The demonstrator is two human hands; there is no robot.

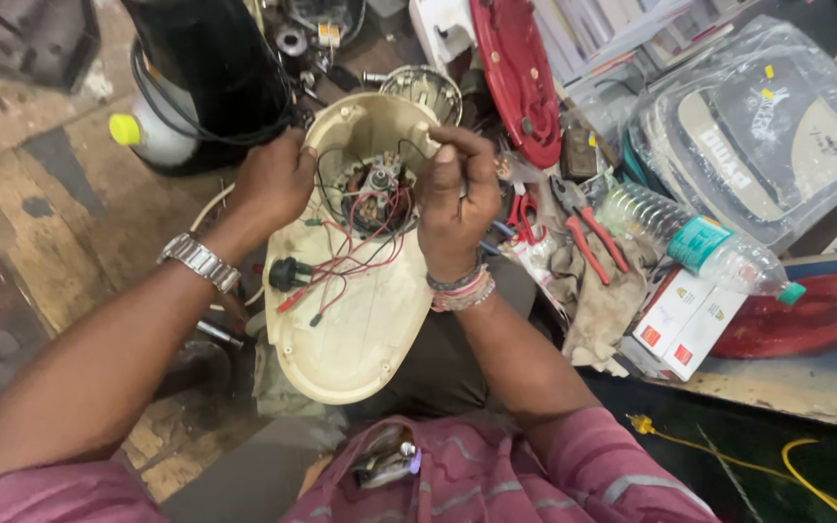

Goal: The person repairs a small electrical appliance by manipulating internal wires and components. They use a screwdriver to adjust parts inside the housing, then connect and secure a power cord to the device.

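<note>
An opened cream plastic appliance housing [360, 329] rests on my lap, its inside facing up. A small motor [377, 194] sits in its round upper end, with red and black wires [341, 266] trailing down to a black plug part [288, 274]. My left hand [268, 184], with a metal watch at the wrist, grips the housing's upper left rim. My right hand [457, 199], with bands on the wrist, is closed just right of the motor, pinching something thin and dark at the housing rim; what it is cannot be made out.
Red-handled pliers [588, 232] lie on a dirty cloth to the right, beside a plastic water bottle [699, 242] and small white and red boxes [685, 320]. A red disc [515, 77] and black container [220, 68] stand beyond. A yellow cable [787, 455] runs lower right.
</note>
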